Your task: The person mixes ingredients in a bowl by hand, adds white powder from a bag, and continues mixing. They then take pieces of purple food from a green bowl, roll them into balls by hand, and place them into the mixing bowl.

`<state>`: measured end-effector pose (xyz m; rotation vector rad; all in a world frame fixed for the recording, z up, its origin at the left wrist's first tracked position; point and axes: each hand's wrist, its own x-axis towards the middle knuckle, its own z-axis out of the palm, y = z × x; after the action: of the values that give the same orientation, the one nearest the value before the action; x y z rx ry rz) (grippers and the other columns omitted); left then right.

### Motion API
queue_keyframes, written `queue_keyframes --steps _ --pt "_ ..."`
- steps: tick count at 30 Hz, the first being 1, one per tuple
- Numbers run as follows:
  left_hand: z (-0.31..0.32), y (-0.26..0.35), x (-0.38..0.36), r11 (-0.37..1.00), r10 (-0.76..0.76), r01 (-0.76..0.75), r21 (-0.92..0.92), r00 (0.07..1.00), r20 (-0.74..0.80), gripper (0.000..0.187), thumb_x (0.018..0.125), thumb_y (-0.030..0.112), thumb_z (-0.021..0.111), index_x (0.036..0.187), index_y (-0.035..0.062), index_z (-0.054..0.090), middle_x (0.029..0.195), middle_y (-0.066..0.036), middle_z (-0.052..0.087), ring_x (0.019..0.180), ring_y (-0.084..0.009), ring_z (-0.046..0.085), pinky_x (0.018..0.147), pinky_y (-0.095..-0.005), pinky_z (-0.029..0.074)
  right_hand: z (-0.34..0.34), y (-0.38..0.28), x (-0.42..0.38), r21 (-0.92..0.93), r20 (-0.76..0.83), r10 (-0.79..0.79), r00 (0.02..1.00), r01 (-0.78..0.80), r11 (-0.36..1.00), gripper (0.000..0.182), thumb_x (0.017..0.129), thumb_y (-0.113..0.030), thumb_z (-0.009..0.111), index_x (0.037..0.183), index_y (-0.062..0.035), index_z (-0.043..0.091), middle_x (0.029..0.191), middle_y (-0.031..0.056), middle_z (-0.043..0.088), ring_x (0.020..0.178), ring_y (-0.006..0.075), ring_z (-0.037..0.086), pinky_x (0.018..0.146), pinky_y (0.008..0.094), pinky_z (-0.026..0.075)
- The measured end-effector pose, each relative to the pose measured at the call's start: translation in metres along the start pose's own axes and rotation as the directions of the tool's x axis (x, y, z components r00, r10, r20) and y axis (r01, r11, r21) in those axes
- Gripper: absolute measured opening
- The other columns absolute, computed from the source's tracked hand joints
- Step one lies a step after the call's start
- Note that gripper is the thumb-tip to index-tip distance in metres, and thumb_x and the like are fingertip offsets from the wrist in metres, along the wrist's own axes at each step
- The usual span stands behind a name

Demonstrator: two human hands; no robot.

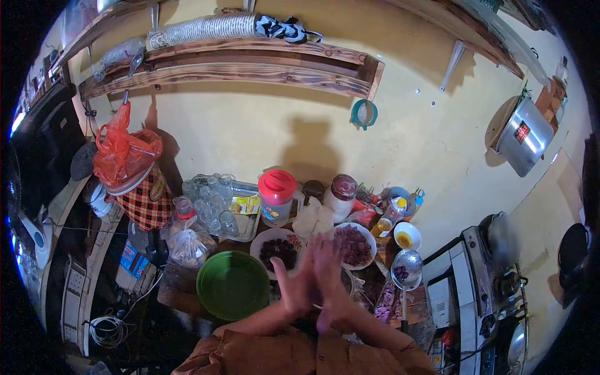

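Observation:
My left hand (294, 278) and my right hand (329, 265) are raised in front of my chest, palms facing each other and touching or nearly so. The fingers of both look stretched out and slightly blurred; nothing shows in them. Behind the hands, a patterned plate (263, 247) holds dark red pieces (279, 252), and a white plate (373, 255) holds paler reddish pieces (354, 247). To the left of my left hand sits a green basin (233, 285). A metal bowl behind my wrists is mostly hidden.
A skimmer (407, 269) with a few dark pieces lies at the right, near a small bowl (407, 236). Further back stand a red-lidded pitcher (277, 197), a jar (340, 198) and a tray of glasses (249, 228). A stove (478, 275) is at the far right.

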<state>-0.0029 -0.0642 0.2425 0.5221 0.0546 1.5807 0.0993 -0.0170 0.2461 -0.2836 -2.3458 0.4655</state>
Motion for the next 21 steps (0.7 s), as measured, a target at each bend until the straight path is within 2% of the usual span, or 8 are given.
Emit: queue_keyframes --steps 6,10,12,14,17,18,20,21 --pt "-0.003 -0.025 -0.011 0.921 -0.068 0.110 0.375 0.990 -0.125 0.101 0.072 0.079 0.003 0.141 0.0056 0.001 0.148 -0.008 0.000 0.136 -0.0229 0.003 0.108 -0.0343 0.002 -0.010 -0.014 0.009 0.125 -0.100 0.117 0.988 -0.104 0.987 0.121 0.062 -0.085 0.028 0.138 0.0044 -0.001 0.141 0.0313 -0.010 0.130 0.0465 -0.012 0.101 0.0565 -0.010" --pt "0.005 -0.014 -0.004 0.914 0.216 -0.206 0.350 0.976 0.012 0.104 0.071 0.080 0.006 0.141 0.0036 0.000 0.148 -0.009 -0.001 0.136 -0.0226 -0.001 0.108 -0.0355 -0.002 -0.008 -0.015 0.006 0.156 -0.027 -0.086 0.996 0.089 0.984 0.099 0.078 -0.060 0.045 0.138 0.0035 -0.002 0.143 0.0275 -0.009 0.132 0.0402 -0.011 0.105 0.0485 -0.006" --pt "0.007 -0.031 -0.009 0.887 0.233 -0.253 0.387 0.968 0.097 0.106 0.070 0.081 0.009 0.140 0.0018 0.000 0.148 -0.011 -0.002 0.136 -0.0223 -0.001 0.108 -0.0347 -0.003 -0.007 0.013 0.000 0.208 -0.087 0.287 0.954 -0.264 0.942 0.096 0.079 -0.049 0.051 0.138 0.0024 -0.006 0.143 0.0246 -0.012 0.133 0.0366 -0.012 0.106 0.0458 -0.007" --pt "0.007 -0.036 -0.010 0.866 0.161 -0.172 0.470 0.985 0.064 0.114 0.064 0.087 0.011 0.140 0.0033 -0.001 0.148 -0.011 -0.002 0.136 -0.0231 0.000 0.108 -0.0348 -0.004 -0.026 -0.021 0.022 0.099 -0.171 0.152 0.973 -0.136 0.986 0.086 0.086 -0.044 0.041 0.137 0.0016 -0.010 0.144 0.0210 -0.015 0.133 0.0340 -0.014 0.107 0.0431 -0.007" --pt "-0.002 -0.025 -0.003 0.771 0.174 -0.112 0.627 0.984 -0.039 0.110 0.067 0.084 0.010 0.141 0.0034 -0.001 0.148 -0.011 -0.003 0.136 -0.0250 -0.002 0.108 -0.0348 -0.004 -0.007 -0.050 0.024 0.737 -0.007 0.675 0.738 -0.452 0.502 0.096 0.080 -0.045 0.051 0.138 -0.0009 -0.012 0.146 0.0150 -0.013 0.135 0.0242 -0.010 0.108 0.0337 -0.002" --pt "0.000 -0.021 -0.001 0.769 0.172 -0.109 0.630 0.984 -0.040 0.110 0.067 0.084 0.010 0.141 0.0034 -0.001 0.148 -0.011 -0.003 0.136 -0.0250 -0.002 0.108 -0.0348 -0.004 -0.001 -0.036 0.011 0.740 -0.007 0.676 0.737 -0.450 0.499 0.096 0.080 -0.045 0.051 0.138 -0.0009 -0.012 0.146 0.0150 -0.013 0.135 0.0242 -0.010 0.108 0.0337 -0.002" --pt "0.007 -0.013 0.001 0.737 0.355 -0.349 0.578 0.929 0.108 0.109 0.068 0.083 0.009 0.140 0.0025 -0.002 0.147 -0.012 -0.004 0.136 -0.0259 -0.003 0.108 -0.0353 -0.005 0.011 0.008 -0.016 0.350 -0.030 0.260 0.965 -0.233 0.907 0.103 0.075 -0.047 0.055 0.138 -0.0017 -0.013 0.145 0.0143 -0.015 0.135 0.0233 -0.009 0.108 0.0334 0.000" --pt "0.018 -0.013 0.000 0.749 0.350 -0.364 0.554 0.927 0.136 0.109 0.069 0.083 0.009 0.140 0.0012 -0.003 0.147 -0.014 -0.004 0.136 -0.0264 -0.004 0.107 -0.0356 -0.006 0.002 -0.003 -0.002 0.260 -0.118 0.147 0.982 -0.112 0.959 0.099 0.081 -0.065 0.034 0.137 0.0037 -0.010 0.145 0.0177 -0.014 0.134 0.0314 -0.013 0.107 0.0402 -0.006"
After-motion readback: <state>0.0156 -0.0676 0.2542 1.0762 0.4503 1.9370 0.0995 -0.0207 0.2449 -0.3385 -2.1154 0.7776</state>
